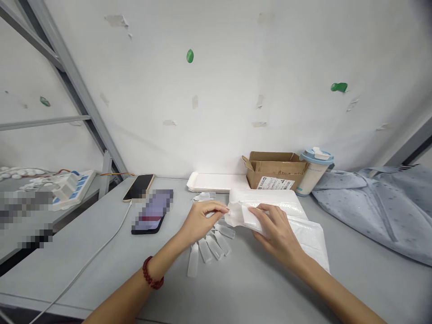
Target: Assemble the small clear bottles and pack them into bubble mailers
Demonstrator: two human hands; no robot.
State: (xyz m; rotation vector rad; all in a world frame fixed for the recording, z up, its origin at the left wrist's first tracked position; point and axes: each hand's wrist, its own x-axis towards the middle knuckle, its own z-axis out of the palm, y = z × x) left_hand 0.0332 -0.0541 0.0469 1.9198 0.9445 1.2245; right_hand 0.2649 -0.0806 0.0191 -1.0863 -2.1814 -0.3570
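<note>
My right hand (278, 231) is closed around a white plastic pouch (249, 217), thumb below and fingers on top. At the pouch's crinkled left edge, my left hand (204, 218) pinches thumb and forefinger together; the fingertips appear to hold that edge. A dark red beaded bracelet circles the left wrist. Below the left hand, several translucent plastic ampoules (213, 247) lie fanned out, their narrow ends partly hidden by the hand. More of them lie behind it. Under and behind the right hand are white glossy padded envelopes (312, 238), partly covered by it.
An open cardboard box (278, 168) stands by the wall, beside a blue-lidded cup (313, 173). White flat boxes (219, 181) lie left of it. Two phones, one gold-edged (139, 186) with a white cable (97, 254), rest at left. Blue-grey fabric (378, 202) covers the right side.
</note>
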